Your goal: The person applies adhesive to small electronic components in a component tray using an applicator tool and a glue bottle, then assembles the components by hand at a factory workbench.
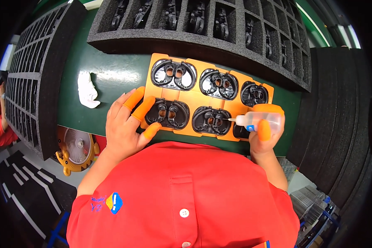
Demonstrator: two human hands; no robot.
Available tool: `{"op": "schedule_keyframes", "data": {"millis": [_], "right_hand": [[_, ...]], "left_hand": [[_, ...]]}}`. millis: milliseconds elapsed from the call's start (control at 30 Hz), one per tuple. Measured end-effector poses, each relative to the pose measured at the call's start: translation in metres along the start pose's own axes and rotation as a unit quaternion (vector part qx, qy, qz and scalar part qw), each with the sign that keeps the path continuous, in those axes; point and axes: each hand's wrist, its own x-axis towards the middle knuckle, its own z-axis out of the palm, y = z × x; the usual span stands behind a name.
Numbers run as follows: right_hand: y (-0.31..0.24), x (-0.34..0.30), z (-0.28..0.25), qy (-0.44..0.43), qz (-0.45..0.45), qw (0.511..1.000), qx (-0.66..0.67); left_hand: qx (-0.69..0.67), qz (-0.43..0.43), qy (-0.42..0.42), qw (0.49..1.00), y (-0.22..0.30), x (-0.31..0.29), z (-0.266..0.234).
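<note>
From where I stand, the worktop point(111, 68) is deep green and the tray point(194, 98) at its centre bright orange, bearing black frames point(167, 114), the ones at ten and twelve o'clock silvery inside. Orange covers point(133, 99) tip fingers of the left hand point(122, 126) and right hand point(260, 144). At four, the bottle point(256, 118) is translucent white, patched blue. The cloth point(87, 91) at nine is white; the foam point(153, 35) at twelve, speckled grey. At six, a red shirt point(144, 182) wears a yellow-and-blue emblem point(114, 202) and white buttons point(184, 213).
</note>
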Motion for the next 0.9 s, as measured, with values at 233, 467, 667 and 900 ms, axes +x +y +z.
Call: {"op": "schedule_keyframes", "data": {"millis": [233,467,667,900], "right_hand": [[0.022,-0.001,-0.043,0.126,-0.061,0.989,0.043],[0.021,-0.006,-0.041,0.134,-0.001,0.991,0.018],[0.02,-0.006,-0.044,0.144,0.017,0.989,0.044],[0.021,-0.005,-0.06,0.138,-0.038,0.988,0.06]], "left_hand": [[0.005,0.0,-0.007,1.0,0.001,-0.001,0.0],[0.008,0.003,-0.009,1.0,0.004,0.004,-0.001],[0.004,0.0,-0.008,1.0,0.004,0.003,0.001],[0.004,0.0,-0.008,1.0,0.006,0.003,-0.001]]}}
